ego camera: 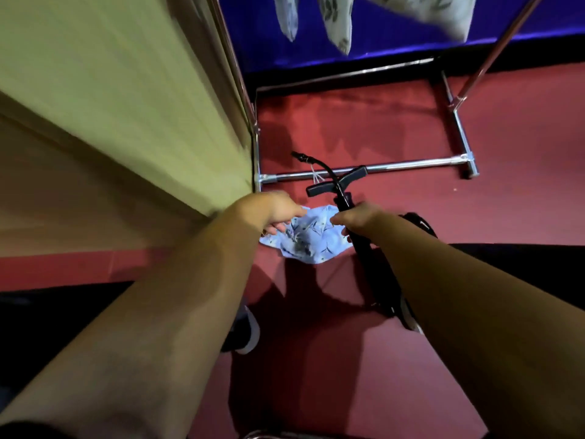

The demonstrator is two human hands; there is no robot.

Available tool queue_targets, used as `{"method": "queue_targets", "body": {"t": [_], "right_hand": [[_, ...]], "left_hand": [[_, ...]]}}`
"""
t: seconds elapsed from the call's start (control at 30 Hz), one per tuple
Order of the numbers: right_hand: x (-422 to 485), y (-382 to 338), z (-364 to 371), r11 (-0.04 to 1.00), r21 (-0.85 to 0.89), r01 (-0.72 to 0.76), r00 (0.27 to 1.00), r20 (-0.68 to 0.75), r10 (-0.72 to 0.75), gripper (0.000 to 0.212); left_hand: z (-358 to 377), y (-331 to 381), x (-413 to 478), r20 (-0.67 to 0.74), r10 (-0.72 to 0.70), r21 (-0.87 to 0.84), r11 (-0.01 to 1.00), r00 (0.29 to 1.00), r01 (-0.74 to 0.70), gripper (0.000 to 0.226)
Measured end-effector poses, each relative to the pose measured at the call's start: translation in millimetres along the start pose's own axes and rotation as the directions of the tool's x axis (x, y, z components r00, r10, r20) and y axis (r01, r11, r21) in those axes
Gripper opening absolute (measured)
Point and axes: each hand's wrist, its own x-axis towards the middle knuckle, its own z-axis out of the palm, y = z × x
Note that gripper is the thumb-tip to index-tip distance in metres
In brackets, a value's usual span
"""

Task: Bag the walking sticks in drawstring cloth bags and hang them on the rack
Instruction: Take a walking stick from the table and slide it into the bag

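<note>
A black walking stick [343,198] with a T-shaped handle and a wrist strap stands nearly upright over the red floor. My right hand [357,220] grips its shaft just below the handle. A light blue floral cloth bag [311,240] hangs bunched between my hands. My left hand [275,212] pinches the bag's left edge, and my right hand's fingers also touch its right edge. The stick's lower part runs down behind my right forearm. A chrome rack [364,169] stands ahead, with several pale leaf-print bags [337,23] hanging from it at the top.
A beige cabinet or wall panel [110,122] fills the left side, close to the rack's left post. A blue wall [395,36] lies behind the rack. My shoes [245,334] show on the red floor below my arms.
</note>
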Motion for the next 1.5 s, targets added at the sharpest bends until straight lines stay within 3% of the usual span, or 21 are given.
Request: {"method": "queue_targets", "body": {"t": [0.17, 0.4, 0.5, 0.63, 0.73, 0.83, 0.97, 1.17, 1.23, 1.33, 1.4, 1.5], "right_hand": [[38.1, 17.5, 17.8, 0.999, 0.031, -0.032, 0.999, 0.002, 0.032, 0.034], [61.4, 33.2, 22.2, 0.999, -0.001, -0.043, 0.998, -0.043, 0.043, 0.031], [61.3, 35.6, 22.5, 0.998, 0.0, -0.068, 0.998, -0.015, 0.068, 0.022], [55.3, 37.4, 23.5, 0.998, 0.05, -0.034, 0.999, 0.004, 0.034, 0.032], [42.6, 31.1, 23.4, 0.991, 0.136, 0.005, 1.0, 0.02, -0.008, 0.033], [27.1, 16.9, 23.8, 0.967, 0.234, 0.099, 0.995, -0.031, -0.094, 0.026], [-1.3, -12.2, 9.2, 0.919, 0.253, 0.302, 0.932, -0.282, -0.229, 0.018], [-69.7, -48.6, -23.3, 0.85, 0.314, 0.422, 0.893, -0.305, -0.331, 0.017], [-96.1, -59.6, -33.5, 0.841, 0.28, 0.463, 0.867, -0.343, -0.363, 0.018], [-131.2, -77.0, -51.1, 0.835, 0.21, 0.508, 0.819, -0.418, -0.393, 0.032], [-163.4, -86.5, -64.3, 0.824, 0.147, 0.548, 0.772, -0.467, -0.43, 0.025], [-203.7, -95.9, -77.2, 0.794, 0.142, 0.591, 0.752, -0.452, -0.479, 0.02]], "left_hand": [[27.5, -31.6, 36.3, -0.06, -0.066, 0.222, 0.972, 0.996, 0.078, 0.032], [60.3, -80.8, 83.9, -0.112, -0.043, -0.142, 0.989, 0.993, 0.027, 0.053], [70.5, -82.5, 92.2, -0.137, -0.047, -0.269, 0.963, 0.989, 0.009, 0.049], [70.8, -72.7, 90.8, -0.241, -0.011, -0.456, 0.884, 0.971, -0.103, 0.048], [58.5, -55.0, 73.2, -0.357, 0.028, -0.523, 0.822, 0.934, -0.224, 0.032], [46.9, -30.0, 52.8, -0.488, 0.102, -0.467, 0.809, 0.867, -0.357, 0.012], [31.5, 6.5, 17.0, -0.577, 0.168, -0.42, 0.778, 0.8, -0.467, 0.022], [-7.0, 64.2, -59.4, -0.636, 0.285, -0.22, 0.824, 0.717, -0.522, 0.016], [-22.8, 81.9, -87.8, -0.634, 0.309, -0.186, 0.829, 0.709, -0.527, 0.021], [-44.9, 105.1, -134.3, -0.607, 0.29, -0.286, 0.789, 0.74, -0.544, 0.02], [-57.6, 118.9, -171.9, -0.619, 0.314, -0.264, 0.78, 0.72, -0.567, 0.016], [-72.3, 132.8, -220.4, -0.721, 0.363, -0.035, 0.831, 0.591, -0.554, 0.015]]}}
